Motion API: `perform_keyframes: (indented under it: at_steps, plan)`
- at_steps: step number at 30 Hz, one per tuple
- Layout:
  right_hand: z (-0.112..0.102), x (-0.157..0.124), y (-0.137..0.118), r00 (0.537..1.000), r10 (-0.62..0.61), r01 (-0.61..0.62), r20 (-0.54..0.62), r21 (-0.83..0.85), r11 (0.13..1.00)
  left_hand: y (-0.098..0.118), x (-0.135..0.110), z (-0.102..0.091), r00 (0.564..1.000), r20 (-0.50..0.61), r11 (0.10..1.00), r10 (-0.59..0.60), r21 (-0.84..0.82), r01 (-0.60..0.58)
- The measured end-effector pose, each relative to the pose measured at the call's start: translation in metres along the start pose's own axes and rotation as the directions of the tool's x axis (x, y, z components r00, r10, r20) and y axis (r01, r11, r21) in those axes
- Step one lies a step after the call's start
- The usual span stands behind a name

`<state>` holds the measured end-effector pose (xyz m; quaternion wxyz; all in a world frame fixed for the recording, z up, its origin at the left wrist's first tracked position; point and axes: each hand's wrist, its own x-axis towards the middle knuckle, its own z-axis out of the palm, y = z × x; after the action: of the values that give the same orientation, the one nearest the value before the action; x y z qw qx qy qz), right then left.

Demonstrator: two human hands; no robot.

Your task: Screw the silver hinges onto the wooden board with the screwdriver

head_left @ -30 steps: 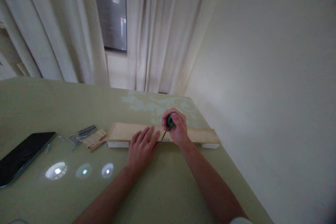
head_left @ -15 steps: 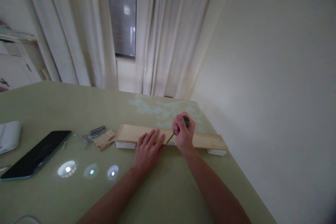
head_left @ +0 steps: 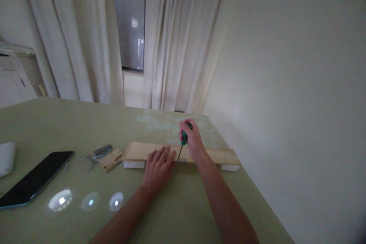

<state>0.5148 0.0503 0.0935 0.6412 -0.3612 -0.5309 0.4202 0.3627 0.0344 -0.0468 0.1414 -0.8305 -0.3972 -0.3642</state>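
Note:
A long pale wooden board (head_left: 217,154) lies across the table, raised on a white block (head_left: 134,164) near its left end and another white block (head_left: 229,167) near its right. My left hand (head_left: 159,164) rests flat on the board's front middle, fingers spread. In my right hand (head_left: 192,137) is a screwdriver (head_left: 184,136) with a green handle, gripped in closed fingers. Its shaft slants slightly, with the tip down at a small metal plate (head_left: 182,160), possibly a hinge, by the board's front edge. Any screw under the tip is too small to make out.
Left of the board lie a small wooden piece (head_left: 111,159) and metal hinges (head_left: 103,149) with loose screws (head_left: 66,167). Farther left are a black tablet or phone (head_left: 37,177) and a white object (head_left: 6,158). The table's right edge runs beside a wall (head_left: 286,103).
My right hand has turned on the screwdriver, whose handle shows more and whose shaft stands more upright. My left hand stays on the board. The whole view has shifted slightly.

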Motion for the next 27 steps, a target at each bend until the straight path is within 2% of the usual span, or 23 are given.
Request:
perform_keyframes:
  at_steps: [2,7,11,13,14,16,18,20,22,25,27]
  plan:
    - [0.005,-0.002,0.005,0.998,-0.017,0.018,-0.053,0.009,1.000,0.000,0.000,-0.001,1.000,0.000,1.000,0.008,0.001,-0.008]
    - [0.007,-0.002,0.005,0.997,0.036,-0.034,0.069,-0.033,0.999,0.001,0.002,-0.005,1.000,0.021,1.000,0.003,-0.008,-0.003]
    - [0.012,0.006,0.005,0.995,-0.049,0.043,-0.091,-0.067,0.997,0.000,0.002,-0.005,0.999,0.032,1.000,0.000,-0.018,0.001]
    - [0.013,0.006,0.006,0.988,-0.092,0.080,-0.124,-0.092,0.992,0.000,0.001,-0.005,0.999,0.035,1.000,0.006,-0.018,-0.005]
    - [0.012,0.004,0.006,0.991,-0.097,0.087,-0.093,-0.107,0.990,0.000,0.001,-0.004,0.999,0.036,1.000,0.007,-0.018,-0.007]
    - [0.009,0.000,0.004,0.996,-0.075,0.081,0.045,-0.146,0.986,0.000,0.000,-0.004,0.999,0.032,1.000,0.004,-0.023,-0.003]
    - [0.005,-0.003,-0.002,0.980,-0.035,0.075,0.196,-0.204,0.976,0.000,0.000,-0.004,1.000,0.025,1.000,0.000,-0.027,0.001]
    - [0.001,-0.004,-0.011,0.964,-0.014,0.090,0.264,-0.278,0.956,0.000,0.000,-0.004,1.000,0.019,1.000,-0.002,-0.021,0.002]
    - [-0.002,-0.003,-0.018,0.973,-0.035,0.119,0.228,-0.367,0.923,0.000,0.000,-0.004,1.000,0.013,1.000,0.005,-0.009,-0.005]
    - [-0.010,-0.002,-0.026,0.992,-0.107,0.125,0.066,-0.500,0.857,-0.002,-0.001,-0.004,1.000,0.015,1.000,0.021,0.009,-0.021]
    - [-0.018,-0.003,-0.032,0.987,-0.158,0.103,-0.032,-0.629,0.771,-0.002,-0.002,-0.005,0.999,0.027,0.999,0.025,0.021,-0.025]
